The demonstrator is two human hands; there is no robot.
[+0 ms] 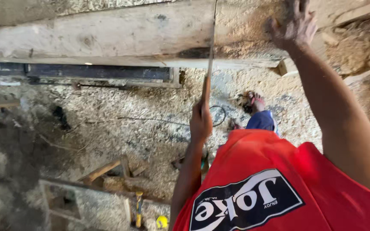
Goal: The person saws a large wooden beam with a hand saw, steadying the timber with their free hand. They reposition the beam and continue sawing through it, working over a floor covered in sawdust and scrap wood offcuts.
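Observation:
A long, pale, weathered wooden plank (pixel 108 36) lies across the top of the view. A handsaw (pixel 211 51), seen edge-on, cuts down through it. My left hand (pixel 201 122) is shut on the saw's handle below the plank. My right hand (pixel 294 23) rests on the sawdust-covered plank just right of the blade, fingers spread and pressing down. My red shirt (pixel 270 188) fills the lower right.
The floor (pixel 120 111) is thick with sawdust and shavings. A dark metal beam (pixel 95 72) runs under the plank. My sandalled foot (pixel 252 102) stands by a thin black cable (pixel 221 112). A wooden frame (pixel 103 170), a yellow-handled tool (pixel 138 209) and a small yellow round object (pixel 162 221) lie lower left.

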